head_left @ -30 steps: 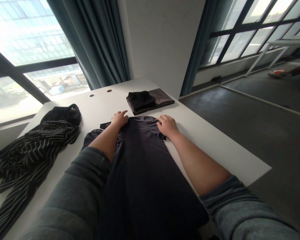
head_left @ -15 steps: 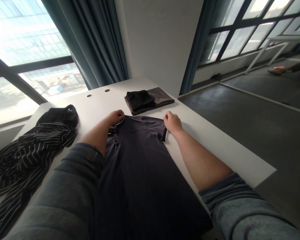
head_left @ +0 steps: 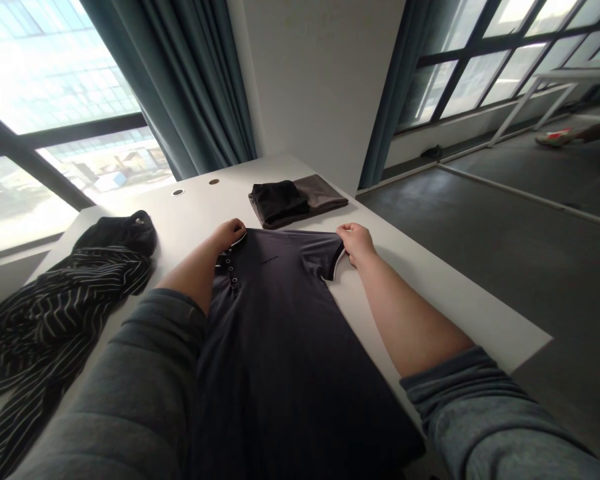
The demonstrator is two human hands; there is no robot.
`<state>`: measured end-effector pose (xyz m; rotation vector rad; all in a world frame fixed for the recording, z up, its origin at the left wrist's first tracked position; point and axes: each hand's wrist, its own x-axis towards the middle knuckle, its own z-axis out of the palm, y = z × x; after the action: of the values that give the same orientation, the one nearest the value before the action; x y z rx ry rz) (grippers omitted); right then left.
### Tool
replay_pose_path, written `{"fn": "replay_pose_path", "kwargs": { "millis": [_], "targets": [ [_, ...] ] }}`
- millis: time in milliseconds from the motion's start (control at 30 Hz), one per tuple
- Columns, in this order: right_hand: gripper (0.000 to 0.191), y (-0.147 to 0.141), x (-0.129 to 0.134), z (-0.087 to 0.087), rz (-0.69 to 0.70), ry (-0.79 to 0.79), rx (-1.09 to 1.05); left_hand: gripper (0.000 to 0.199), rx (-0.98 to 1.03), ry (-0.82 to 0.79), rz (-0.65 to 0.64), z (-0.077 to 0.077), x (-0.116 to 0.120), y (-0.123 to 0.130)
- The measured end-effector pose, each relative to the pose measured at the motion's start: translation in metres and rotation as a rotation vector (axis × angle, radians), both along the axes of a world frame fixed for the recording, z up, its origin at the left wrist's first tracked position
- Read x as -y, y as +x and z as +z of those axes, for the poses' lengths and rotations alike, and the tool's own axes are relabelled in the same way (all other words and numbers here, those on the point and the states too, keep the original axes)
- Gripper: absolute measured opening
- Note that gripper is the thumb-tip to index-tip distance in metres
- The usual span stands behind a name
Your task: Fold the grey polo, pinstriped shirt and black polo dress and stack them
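1. White table beneath a window with teal curtains; concrete floor to the right.
2. Dark polo shirt lies flat on the table; collar points away from the person.
3. Left hand at the collar; fingers curled over its edge; grip cannot be told.
4. Right hand at the sleeve edge; fingers bent onto the cloth, nearly closed; grip cannot be told.
5. Folded clothes just beyond the collar; striped garment left of the shirt, apart from it.
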<state>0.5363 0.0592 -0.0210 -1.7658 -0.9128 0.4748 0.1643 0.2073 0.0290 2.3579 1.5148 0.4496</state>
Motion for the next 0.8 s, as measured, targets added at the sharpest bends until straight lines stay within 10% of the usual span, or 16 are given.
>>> {"fn": "replay_pose_path", "kwargs": {
  "millis": [433, 800],
  "targets": [
    [0.023, 0.004, 0.012, 0.018, 0.035, -0.055, 0.419, 0.029, -0.142, 0.085, 0.025, 0.006, 0.020, 0.028],
    [0.059, -0.010, 0.021, 0.040, 0.374, -0.346, 0.465, 0.047, -0.353, 0.192, 0.089, -0.015, 0.087, 0.060]
  ]
}}
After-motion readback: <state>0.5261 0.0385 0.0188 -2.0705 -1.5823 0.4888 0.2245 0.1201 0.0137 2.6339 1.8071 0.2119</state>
